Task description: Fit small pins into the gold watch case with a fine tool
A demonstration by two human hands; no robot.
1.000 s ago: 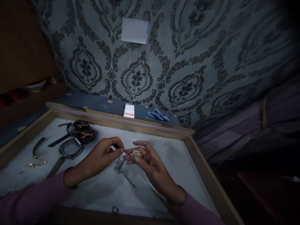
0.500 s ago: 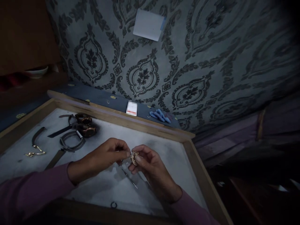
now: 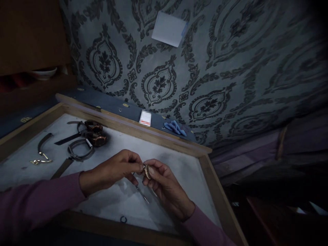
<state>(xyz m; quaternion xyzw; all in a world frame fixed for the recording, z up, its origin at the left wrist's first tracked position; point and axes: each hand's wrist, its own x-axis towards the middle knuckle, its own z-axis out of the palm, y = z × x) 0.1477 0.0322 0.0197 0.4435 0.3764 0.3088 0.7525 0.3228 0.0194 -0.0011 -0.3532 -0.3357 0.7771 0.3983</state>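
Between the thumb and fingers of my right hand (image 3: pixel 167 186) is a small round gold-coloured watch case (image 3: pixel 147 172), tilted so its rim shows. My left hand (image 3: pixel 123 169) is closed in a pinch right at the left edge of the case; what its fingertips grip there is too small to make out. Below the hands a thin pointed metal tool (image 3: pixel 142 194) slants over the white tray surface, its upper end partly hidden by my left fingers. A small dark ring (image 3: pixel 123 219) lies near the front edge.
A wooden-rimmed tray (image 3: pixel 153 135) surrounds the work. At its left lie brown-gold watches (image 3: pixel 97 138), a looped dark strap (image 3: pixel 80 155) and a strap with a gold-coloured clasp (image 3: pixel 42 159). Behind the rim are a blue cloth (image 3: pixel 175 127) and a small white packet (image 3: pixel 145 118).
The watch case has turned more edge-on in my right hand. My left fingertips have moved slightly closer to its edge. The whole view has shifted a little.
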